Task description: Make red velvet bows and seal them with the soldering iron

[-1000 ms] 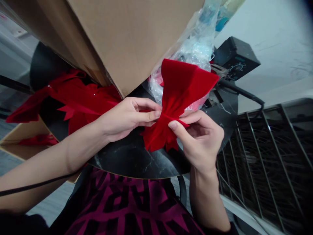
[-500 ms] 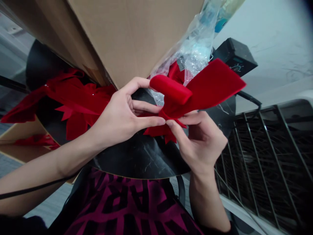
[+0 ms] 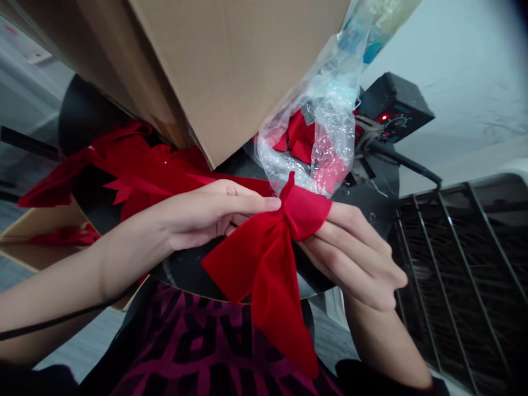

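Left grip (image 3: 206, 214) pinches red bow (image 3: 274, 275) at its gathered middle, right grip (image 3: 355, 253) holds the loop just beside, likely so pleats don't slip; tails hang below both.

We see soft, matt red cloth (image 3: 276, 275) with a velvety nap, a glossy, crinkled clear plastic bag (image 3: 334, 126), a smooth black table (image 3: 231, 275) veined like marble, and a matt brown cardboard box (image 3: 231, 71) at the far side.
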Demonstrator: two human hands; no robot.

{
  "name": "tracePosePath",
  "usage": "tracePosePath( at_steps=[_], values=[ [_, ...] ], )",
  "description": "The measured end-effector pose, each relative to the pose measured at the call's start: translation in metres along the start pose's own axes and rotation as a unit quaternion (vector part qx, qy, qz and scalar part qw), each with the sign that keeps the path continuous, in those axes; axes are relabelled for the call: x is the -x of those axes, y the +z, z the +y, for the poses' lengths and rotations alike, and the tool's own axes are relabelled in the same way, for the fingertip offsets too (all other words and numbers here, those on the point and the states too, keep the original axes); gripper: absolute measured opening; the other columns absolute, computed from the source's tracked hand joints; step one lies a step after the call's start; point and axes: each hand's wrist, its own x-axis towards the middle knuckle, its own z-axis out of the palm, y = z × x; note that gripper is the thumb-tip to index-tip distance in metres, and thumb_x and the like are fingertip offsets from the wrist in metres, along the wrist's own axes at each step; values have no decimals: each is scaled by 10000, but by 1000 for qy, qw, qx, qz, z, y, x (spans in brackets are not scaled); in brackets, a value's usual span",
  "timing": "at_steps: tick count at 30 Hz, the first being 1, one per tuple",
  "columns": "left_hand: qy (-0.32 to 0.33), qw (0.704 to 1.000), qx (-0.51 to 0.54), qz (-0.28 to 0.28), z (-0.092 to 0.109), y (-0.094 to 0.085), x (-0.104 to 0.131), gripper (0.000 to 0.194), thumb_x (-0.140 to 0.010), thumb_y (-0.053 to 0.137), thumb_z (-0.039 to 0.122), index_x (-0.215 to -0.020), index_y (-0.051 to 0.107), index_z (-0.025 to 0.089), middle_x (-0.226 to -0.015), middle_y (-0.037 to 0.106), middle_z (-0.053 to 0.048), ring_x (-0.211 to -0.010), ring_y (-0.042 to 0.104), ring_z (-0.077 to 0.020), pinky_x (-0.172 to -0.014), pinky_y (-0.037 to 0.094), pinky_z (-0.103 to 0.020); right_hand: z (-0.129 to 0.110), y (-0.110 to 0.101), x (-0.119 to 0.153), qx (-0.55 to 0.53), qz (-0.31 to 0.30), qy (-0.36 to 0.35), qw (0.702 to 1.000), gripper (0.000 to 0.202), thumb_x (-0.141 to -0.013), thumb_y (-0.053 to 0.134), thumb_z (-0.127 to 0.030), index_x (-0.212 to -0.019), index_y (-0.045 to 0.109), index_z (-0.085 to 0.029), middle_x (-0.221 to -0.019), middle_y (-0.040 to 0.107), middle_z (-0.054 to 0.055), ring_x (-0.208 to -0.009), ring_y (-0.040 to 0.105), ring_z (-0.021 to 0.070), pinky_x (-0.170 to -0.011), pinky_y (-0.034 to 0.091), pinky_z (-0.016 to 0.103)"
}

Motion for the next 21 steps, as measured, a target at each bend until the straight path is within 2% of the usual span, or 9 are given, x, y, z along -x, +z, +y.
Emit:
tracePosePath(
  at_steps=[3, 5, 10, 13, 15, 17, 19, 20, 21],
  values=[
    [9, 1000, -3, -5, 0, 0, -2, 146, -779, 912, 264, -805, 833, 143, -771, 808, -59, -623, 706, -108, -569, 550, -145, 7, 4, 3, 76, -39, -215, 973, 267, -816, 835, -98, -982, 817, -306, -1107, 825, -8, -1076, 796, 282, -913, 705, 410],
    [20, 1000, -2, 2, -2, 1, -3, 124, -751, 915, 220, -805, 835, 143, -739, 795, -47, -601, 688, -96, -561, 541, -137, 11, 7, 5, 114, -36, -265, 957, 289, -828, 810, -73, -1024, 813, -285, -1183, 810, 15, -1083, 795, 292, -888, 715, 420],
    [62, 997, 7, 42, -12, 6, -5, 143, -682, 908, 141, -781, 805, 139, -751, 788, -53, -672, 716, -128, -650, 580, -187, 7, 12, 7, 124, 7, -226, 966, 371, -751, 916, -222, -1087, 816, -344, -1123, 824, -6, -998, 801, 307, -795, 710, 446],
    [115, 990, 3, 78, -16, 8, -7, 172, -685, 878, 84, -811, 782, 151, -761, 776, -26, -655, 689, -109, -638, 547, -186, -3, 16, 2, 75, 135, -189, 970, 171, -881, 797, -340, -1044, 818, -295, -904, 808, 34, -838, 777, 261, -776, 665, 445],
    [154, 983, -25, 99, -17, 9, -8, 180, -696, 858, 63, -828, 776, 153, -737, 748, -7, -643, 665, -100, -625, 517, -184, -13, 15, -3, 107, 195, -147, 964, 185, -939, 717, -381, -1085, 801, -301, -913, 773, 47, -858, 739, 257, -835, 627, 469],
    [182, 975, -58, 114, -16, 10, -8, 180, -687, 858, 64, -809, 760, 152, -706, 710, 6, -649, 654, -112, -647, 523, -211, -22, 10, -11, 203, 128, -130, 962, 314, -928, 727, -408, -1232, 752, -331, -1204, 749, 61, -1167, 664, 332, -1010, 563, 526],
    [200, 968, -83, 129, -13, 10, -6, 187, -680, 865, 74, -798, 746, 155, -715, 696, 9, -673, 660, -131, -688, 547, -245, -28, 2, -17, 283, 7, -137, 949, 412, -898, 767, -366, -1304, 701, -352, -1505, 623, 12, -1463, 447, 393, -1169, 444, 566],
    [212, 963, -92, 137, -12, 10, -5, 186, -684, 868, 82, -802, 747, 158, -724, 695, 7, -687, 664, -136, -697, 551, -250, -30, -1, -19, 295, -34, -139, 945, 376, -892, 773, -320, -1260, 702, -354, -1553, 590, -17, -1520, 381, 391, -1201, 405, 565],
    [226, 958, -97, 146, -11, 9, -4, 185, -687, 871, 88, -807, 751, 161, -729, 696, 7, -699, 668, -139, -699, 552, -248, -32, -4, -20, 292, -49, -144, 944, 298, -888, 775, -276, -1170, 707, -344, -1531, 613, -27, -1520, 396, 380, -1201, 395, 560]
  ],
)
